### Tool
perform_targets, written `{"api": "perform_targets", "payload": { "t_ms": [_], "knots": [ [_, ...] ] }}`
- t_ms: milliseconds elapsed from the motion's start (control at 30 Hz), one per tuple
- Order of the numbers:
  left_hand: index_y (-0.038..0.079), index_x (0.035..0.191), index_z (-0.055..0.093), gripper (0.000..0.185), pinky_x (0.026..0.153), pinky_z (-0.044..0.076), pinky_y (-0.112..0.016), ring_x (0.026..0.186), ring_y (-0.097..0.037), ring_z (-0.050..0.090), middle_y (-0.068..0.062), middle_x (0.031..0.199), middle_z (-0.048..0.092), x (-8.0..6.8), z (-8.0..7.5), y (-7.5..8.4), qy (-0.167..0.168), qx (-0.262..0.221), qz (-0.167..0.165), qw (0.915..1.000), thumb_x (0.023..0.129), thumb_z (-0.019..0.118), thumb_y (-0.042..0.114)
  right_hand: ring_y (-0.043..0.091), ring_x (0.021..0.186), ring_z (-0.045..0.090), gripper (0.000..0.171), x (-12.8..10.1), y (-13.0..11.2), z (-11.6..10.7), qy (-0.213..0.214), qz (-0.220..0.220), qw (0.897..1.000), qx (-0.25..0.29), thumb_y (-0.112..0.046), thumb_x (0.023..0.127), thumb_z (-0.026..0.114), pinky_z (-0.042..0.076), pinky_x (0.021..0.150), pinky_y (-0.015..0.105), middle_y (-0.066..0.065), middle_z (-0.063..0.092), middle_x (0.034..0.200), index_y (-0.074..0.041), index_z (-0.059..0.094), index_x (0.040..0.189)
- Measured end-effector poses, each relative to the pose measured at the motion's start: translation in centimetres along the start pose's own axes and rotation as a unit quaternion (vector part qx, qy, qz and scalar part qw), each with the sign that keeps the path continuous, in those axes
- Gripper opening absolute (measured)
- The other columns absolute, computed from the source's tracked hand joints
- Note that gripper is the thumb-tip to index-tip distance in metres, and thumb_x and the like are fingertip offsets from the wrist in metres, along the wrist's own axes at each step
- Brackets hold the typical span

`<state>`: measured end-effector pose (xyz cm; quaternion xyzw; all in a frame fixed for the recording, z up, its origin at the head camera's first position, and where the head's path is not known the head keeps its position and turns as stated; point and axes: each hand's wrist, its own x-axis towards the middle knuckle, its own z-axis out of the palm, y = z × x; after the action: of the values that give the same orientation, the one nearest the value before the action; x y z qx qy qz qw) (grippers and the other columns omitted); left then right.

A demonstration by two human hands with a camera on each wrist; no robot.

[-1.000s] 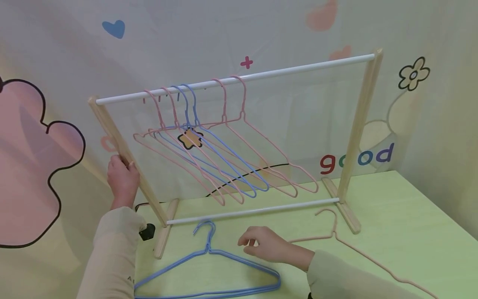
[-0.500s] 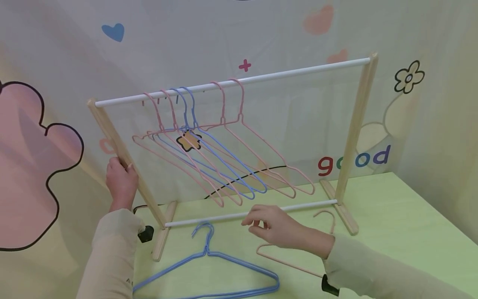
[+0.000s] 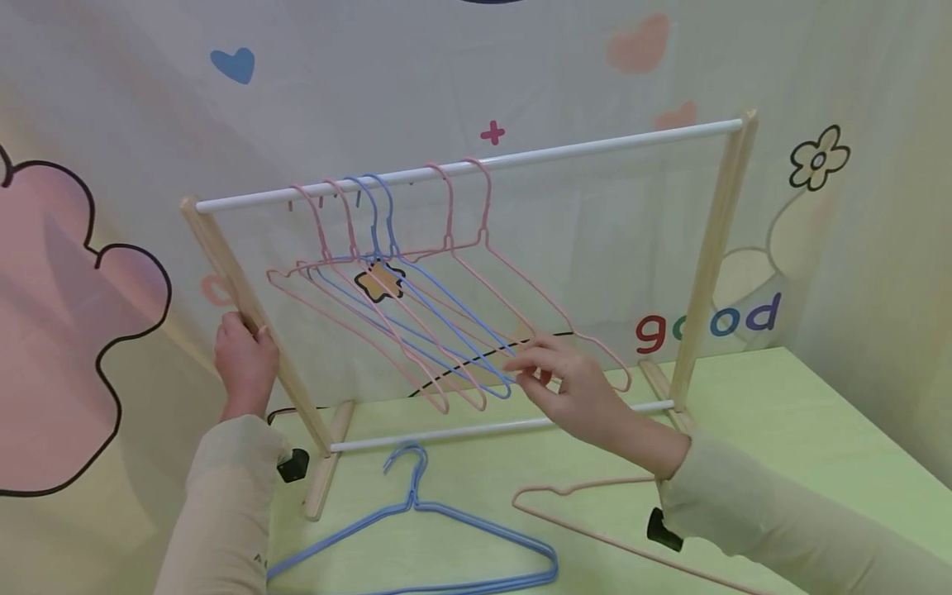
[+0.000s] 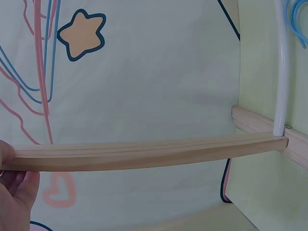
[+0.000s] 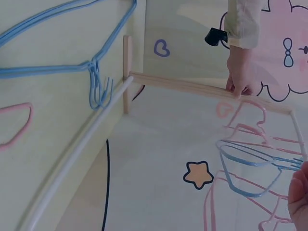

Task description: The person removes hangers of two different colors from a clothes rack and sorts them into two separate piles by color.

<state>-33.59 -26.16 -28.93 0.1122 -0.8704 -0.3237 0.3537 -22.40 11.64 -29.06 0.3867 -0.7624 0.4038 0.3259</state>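
My left hand [image 3: 247,364] grips the left wooden post [image 3: 232,273] of a small clothes rack; in the left wrist view its thumb and fingers close round the wooden post [image 4: 144,156]. Several pink and blue hangers hang from the white top rail [image 3: 595,147], mostly toward the left. My right hand [image 3: 576,392] is raised in front of them, fingers loosely bent and holding nothing. Its fingertips overlap the lower end of a blue hanger [image 3: 446,302] in the head view. Part of the right pink hanger [image 3: 524,273] is hidden behind this hand.
Stacked blue hangers [image 3: 483,519] lie on the pale green table [image 3: 803,463] before the rack. A pink hanger [image 3: 595,541] lies to their right, partly under my right forearm. The white lower rail [image 3: 461,430] runs just above the table. A printed curtain hangs behind.
My right hand has risen from over the table, past the lower rail, up to the hanging hangers, moving slightly right. My left hand keeps its grip on the post.
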Motion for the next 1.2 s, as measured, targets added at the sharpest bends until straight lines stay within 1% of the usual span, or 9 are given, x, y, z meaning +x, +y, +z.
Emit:
{"api": "perform_targets", "payload": {
  "t_ms": [67,200,333,433,667,767,900,1000,1200],
  "knots": [
    [-0.006,0.101,0.04,0.022,0.08,0.033,-0.05,0.091,-0.041,0.044,-0.023,0.096,0.044,0.0,0.0,0.0,0.0,0.0,0.001,1.0,0.088,0.044,0.011,0.01,0.071,0.053,0.018,0.6,0.1,-0.4,0.01,0.014,1.0,-0.008,0.007,0.073,0.06,0.048,0.062,0.023,0.005,0.06,0.087,-0.003,0.066,0.087],
    [-0.006,0.101,0.039,0.022,0.079,0.033,-0.05,0.09,-0.04,0.043,-0.023,0.095,0.044,0.0,0.0,0.0,-0.001,0.001,0.001,1.0,0.088,0.043,0.011,0.018,0.087,0.056,0.02,1.9,0.6,-1.2,0.022,0.051,0.998,-0.028,0.004,0.074,0.063,0.049,0.072,0.031,0.009,0.059,0.096,-0.002,0.066,0.092],
    [-0.006,0.102,0.04,0.022,0.08,0.033,-0.05,0.091,-0.04,0.043,-0.023,0.097,0.045,0.0,0.0,-0.1,-0.001,0.004,0.001,1.0,0.089,0.043,0.012,0.024,0.103,0.051,0.027,2.9,1.4,-2.1,0.001,0.109,0.993,-0.04,0.0,0.076,0.064,0.045,0.076,0.033,0.013,0.056,0.108,-0.001,0.063,0.103],
    [-0.006,0.101,0.04,0.022,0.08,0.033,-0.05,0.092,-0.04,0.043,-0.024,0.096,0.044,0.0,0.0,-0.1,0.002,0.003,0.004,1.0,0.088,0.043,0.011,0.025,0.106,0.048,0.031,3.4,1.9,-2.6,-0.023,0.152,0.987,-0.049,-0.003,0.078,0.062,0.042,0.073,0.035,0.013,0.053,0.115,-0.003,0.06,0.11],
    [-0.006,0.103,0.04,0.023,0.081,0.033,-0.05,0.093,-0.039,0.043,-0.024,0.098,0.045,0.0,0.0,0.0,-0.004,0.003,-0.002,1.0,0.089,0.043,0.012,0.025,0.098,0.05,0.034,4.6,3.0,-3.1,-0.053,0.209,0.974,-0.072,-0.005,0.082,0.058,0.042,0.073,0.034,0.012,0.052,0.118,-0.005,0.057,0.116],
    [-0.006,0.104,0.04,0.024,0.081,0.033,-0.049,0.094,-0.039,0.044,-0.023,0.099,0.045,0.0,0.0,0.0,-0.009,0.003,-0.007,0.9999,0.09,0.042,0.013,0.024,0.096,0.05,0.034,5.0,3.5,-3.2,-0.06,0.242,0.966,-0.068,-0.007,0.083,0.057,0.043,0.07,0.032,0.011,0.053,0.117,-0.007,0.057,0.118],
    [-0.006,0.106,0.04,0.025,0.082,0.034,-0.049,0.095,-0.039,0.044,-0.023,0.101,0.045,0.0,-0.1,0.0,-0.014,0.003,-0.014,0.9998,0.09,0.042,0.013,0.023,0.09,0.053,0.034,5.4,4.2,-3.2,-0.071,0.283,0.955,-0.057,-0.009,0.084,0.056,0.043,0.064,0.027,0.012,0.056,0.112,-0.008,0.057,0.118],
    [-0.005,0.106,0.04,0.025,0.082,0.034,-0.049,0.095,-0.039,0.044,-0.023,0.101,0.045,0.0,-0.1,0.1,-0.016,0.003,-0.017,0.9997,0.09,0.042,0.013,0.023,0.085,0.052,0.033,5.7,4.6,-3.1,-0.08,0.3,0.949,-0.054,-0.011,0.085,0.056,0.042,0.062,0.024,0.014,0.058,0.107,-0.007,0.057,0.117],
    [-0.006,0.105,0.04,0.024,0.081,0.034,-0.049,0.094,-0.039,0.044,-0.023,0.1,0.045,0.0,-0.1,0.1,-0.01,0.004,-0.012,0.9999,0.09,0.043,0.013,0.023,0.081,0.051,0.031,6.0,4.9,-3.0,-0.091,0.332,0.938,-0.04,-0.011,0.085,0.055,0.042,0.055,0.023,0.013,0.057,0.098,-0.005,0.057,0.116]
  ]
}}
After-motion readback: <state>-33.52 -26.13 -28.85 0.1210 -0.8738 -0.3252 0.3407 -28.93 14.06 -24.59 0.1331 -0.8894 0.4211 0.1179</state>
